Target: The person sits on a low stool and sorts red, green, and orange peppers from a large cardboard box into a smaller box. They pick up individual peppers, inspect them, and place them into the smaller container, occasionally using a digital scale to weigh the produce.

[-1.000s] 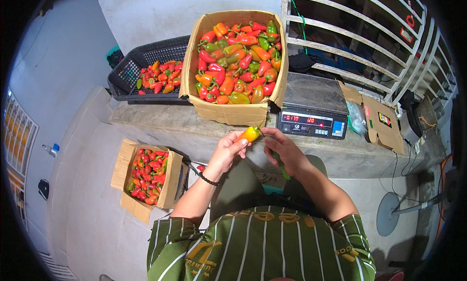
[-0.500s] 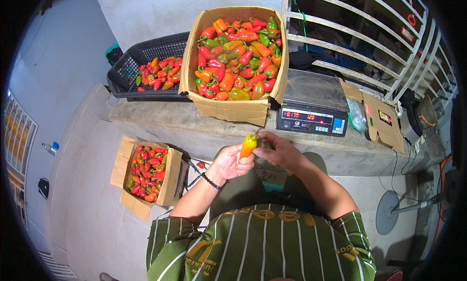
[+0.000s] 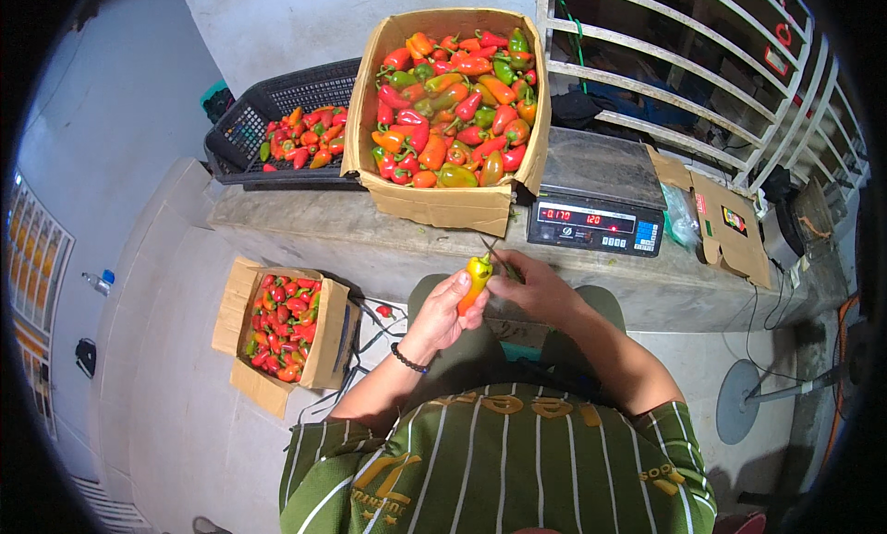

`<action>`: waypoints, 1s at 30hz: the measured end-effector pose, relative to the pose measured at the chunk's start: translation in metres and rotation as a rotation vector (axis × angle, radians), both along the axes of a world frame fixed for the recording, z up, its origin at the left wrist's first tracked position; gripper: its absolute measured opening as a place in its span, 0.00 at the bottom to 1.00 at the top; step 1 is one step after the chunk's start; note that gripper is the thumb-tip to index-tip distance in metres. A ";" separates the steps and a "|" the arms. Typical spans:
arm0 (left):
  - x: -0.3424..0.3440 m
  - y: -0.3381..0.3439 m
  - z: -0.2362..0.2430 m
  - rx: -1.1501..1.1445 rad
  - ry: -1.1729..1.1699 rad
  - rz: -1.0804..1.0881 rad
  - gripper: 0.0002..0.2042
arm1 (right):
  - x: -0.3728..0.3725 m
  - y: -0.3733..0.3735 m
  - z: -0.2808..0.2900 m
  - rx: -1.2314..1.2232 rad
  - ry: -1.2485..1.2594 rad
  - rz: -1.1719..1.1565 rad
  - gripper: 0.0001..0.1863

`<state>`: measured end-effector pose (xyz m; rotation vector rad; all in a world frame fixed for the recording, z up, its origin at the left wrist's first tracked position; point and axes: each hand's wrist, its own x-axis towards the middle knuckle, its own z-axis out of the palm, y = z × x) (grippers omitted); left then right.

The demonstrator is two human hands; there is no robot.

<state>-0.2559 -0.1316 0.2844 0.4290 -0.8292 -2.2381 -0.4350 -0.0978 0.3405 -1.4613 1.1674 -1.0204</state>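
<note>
A yellow-orange pepper point(image 3: 476, 275) with a green stem stands upright in my left hand point(image 3: 442, 320), whose fingers and thumb are closed around its lower part. Beside its stem end, my right hand point(image 3: 531, 289) is closed on a slim dark pointed tool point(image 3: 511, 272); its thin tip reaches up by the stem, and the fingers hide most of it. Just beyond both hands, a large open cardboard box point(image 3: 439, 206) on the concrete ledge is full of red, orange and green peppers point(image 3: 453, 118).
Left of the box, a black plastic crate point(image 3: 277, 178) holds smaller peppers. A digital scale point(image 3: 591, 229) sits to its right, near flattened cardboard point(image 3: 730, 229). Another cardboard box of peppers point(image 3: 328, 349) stands on the floor at left, by a loose red pepper point(image 3: 384, 310). White bars point(image 3: 665, 77) rise behind.
The pepper has tipped slightly, its stem end turning rightward. My right hand has shifted a little, and the dark tool's tip now shows beside the stem.
</note>
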 end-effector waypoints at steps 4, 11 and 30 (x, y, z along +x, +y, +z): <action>0.008 -0.003 -0.005 -0.035 0.014 -0.078 0.19 | -0.005 0.005 0.003 0.236 -0.097 0.024 0.18; 0.009 0.005 -0.006 -0.093 -0.046 -0.032 0.20 | -0.002 0.008 0.004 0.185 -0.083 0.138 0.18; 0.014 0.009 -0.002 0.001 0.158 -0.098 0.16 | -0.013 0.006 -0.006 0.552 -0.504 0.232 0.26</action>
